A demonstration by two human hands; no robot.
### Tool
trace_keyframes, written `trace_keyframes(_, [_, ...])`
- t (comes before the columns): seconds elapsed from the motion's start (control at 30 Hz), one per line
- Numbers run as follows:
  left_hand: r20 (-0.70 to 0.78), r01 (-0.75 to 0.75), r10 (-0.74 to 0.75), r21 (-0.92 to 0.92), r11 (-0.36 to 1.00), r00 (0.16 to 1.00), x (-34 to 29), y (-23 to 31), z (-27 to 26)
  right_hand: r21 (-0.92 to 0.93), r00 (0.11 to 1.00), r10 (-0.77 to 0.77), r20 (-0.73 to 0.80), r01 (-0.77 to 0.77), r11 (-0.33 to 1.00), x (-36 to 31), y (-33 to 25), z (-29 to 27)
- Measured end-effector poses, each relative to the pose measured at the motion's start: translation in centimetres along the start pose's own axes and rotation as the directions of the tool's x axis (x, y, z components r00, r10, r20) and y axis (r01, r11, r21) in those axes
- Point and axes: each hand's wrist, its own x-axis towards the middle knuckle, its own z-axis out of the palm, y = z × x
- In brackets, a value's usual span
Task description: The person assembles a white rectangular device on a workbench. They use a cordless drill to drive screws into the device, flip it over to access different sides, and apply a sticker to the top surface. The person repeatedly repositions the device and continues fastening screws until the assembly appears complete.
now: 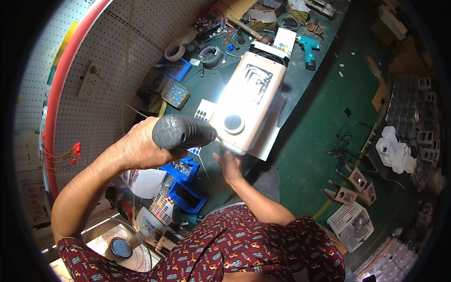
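- The long cream box (225, 98) is on the dark green bench (297, 87), in front of the person. A white sheet (268, 142) pokes out by its near right side.
- The box lies to the right of the left hand (141, 146) and a bit farther away. Its long side runs away from the person and leans to the right.
- The left hand is wrapped around a dark grey tool (181, 131). Most of its fingers are hidden under the tool.
- The front of the tool points right, at the near left corner of the box. It is very close, but I can't tell if it touches.
- The right hand (231, 170) is nearer to the box. It is at the near end, with a fingertip up against it. I can't tell if it pinches the edge or just props it.
- The box has smooth sides and round corners. Bright light makes the top look almost white.
- Near the close end is a dark round spot (234, 123) with a pale ring. Farther up is a dark picture patch (263, 77) with bent, shiny lines.
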Motion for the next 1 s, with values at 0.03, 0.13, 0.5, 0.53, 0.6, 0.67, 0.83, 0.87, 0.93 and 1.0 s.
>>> trace_keyframes(0.03, [-0.007,-0.004,0.004,-0.005,1.000,1.000,-0.1,0.0,0.0,0.002,1.000,0.001,-0.001,-0.001,1.000,0.0,-0.1,0.0])
trace_keyframes(0.13, [-0.032,-0.035,0.033,-0.048,0.998,0.999,-0.4,-0.8,0.4,0.013,1.000,-0.003,-0.015,0.004,1.000,0.1,-0.2,0.0])
trace_keyframes(0.5, [-0.076,-0.141,0.124,-0.285,0.948,0.989,-0.4,-2.0,1.1,0.023,1.000,-0.002,-0.018,0.003,1.000,0.1,0.0,-0.1])
trace_keyframes(0.53, [-0.062,-0.113,0.099,-0.287,0.951,0.993,-0.4,-1.9,1.0,0.024,1.000,-0.009,-0.020,0.009,1.000,0.1,0.0,-0.1])
trace_keyframes(0.6, [-0.034,-0.058,0.050,-0.290,0.955,0.998,-0.5,-1.8,0.9,0.022,1.000,-0.014,-0.025,0.015,1.000,0.1,0.0,0.0])
trace_keyframes(0.67, [-0.049,-0.093,0.082,-0.292,0.952,0.995,-0.5,-2.1,1.0,0.018,0.999,-0.011,-0.033,0.012,1.000,0.1,-0.1,0.0])
trace_keyframes(0.83, [-0.077,-0.134,0.117,-0.281,0.950,0.990,-0.6,-1.6,1.1,0.006,1.000,-0.001,-0.020,0.001,1.000,0.1,-0.1,-0.1])
trace_keyframes(0.87, [-0.075,-0.134,0.117,-0.274,0.952,0.990,-0.6,-1.6,1.0,0.006,1.000,0.000,-0.019,0.000,1.000,0.1,0.0,-0.3])
trace_keyframes(0.93, [-0.068,-0.125,0.111,-0.266,0.956,0.992,-0.6,-1.4,1.0,0.007,1.000,0.008,-0.003,-0.008,1.000,0.1,0.0,-0.4])
trace_keyframes(1.0, [-0.061,-0.108,0.095,-0.261,0.959,0.994,-0.7,-1.2,0.9,0.008,1.000,0.011,0.003,-0.011,1.000,0.1,-0.1,-0.3])
